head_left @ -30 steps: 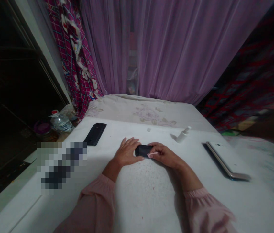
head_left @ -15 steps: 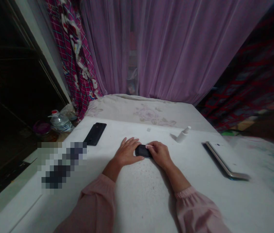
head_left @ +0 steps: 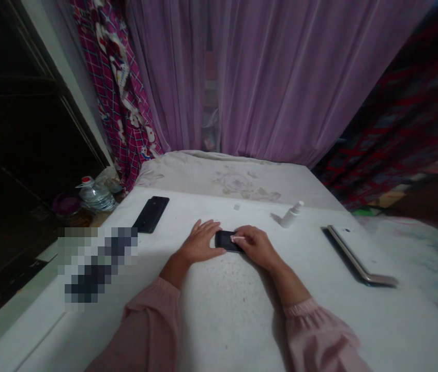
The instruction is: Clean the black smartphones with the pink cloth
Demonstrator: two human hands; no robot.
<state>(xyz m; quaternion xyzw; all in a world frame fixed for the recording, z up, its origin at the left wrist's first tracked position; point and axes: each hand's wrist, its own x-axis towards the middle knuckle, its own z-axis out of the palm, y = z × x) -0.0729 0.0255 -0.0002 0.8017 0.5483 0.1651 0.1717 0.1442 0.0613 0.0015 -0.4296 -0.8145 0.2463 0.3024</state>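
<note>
A small dark smartphone [head_left: 224,240] lies flat on the white-covered surface between my two hands. My left hand [head_left: 199,245] braces its left end, with the thumb along the near edge and the fingertips by the far edge. Over the right part of the screen, my right hand [head_left: 257,245] pinches a small whitish-pink piece [head_left: 237,238], perhaps a wipe, against the glass. Its exact kind is hard to make out. Beyond the hands lies a tiny pale square [head_left: 237,207], and a white spray bottle [head_left: 291,215] stands to the right.
Dark phones [head_left: 151,214] lie stacked at the left, near a pixelated patch. At the right, a white device with a metallic edge [head_left: 358,253] rests on a dark one. Purple curtains [head_left: 281,77] hang behind. A clear water jug [head_left: 96,194] stands beyond the left edge.
My right fingers have shifted slightly left over the screen with the whitish-pink piece. My left hand has slid a little left and still touches the phone's end.
</note>
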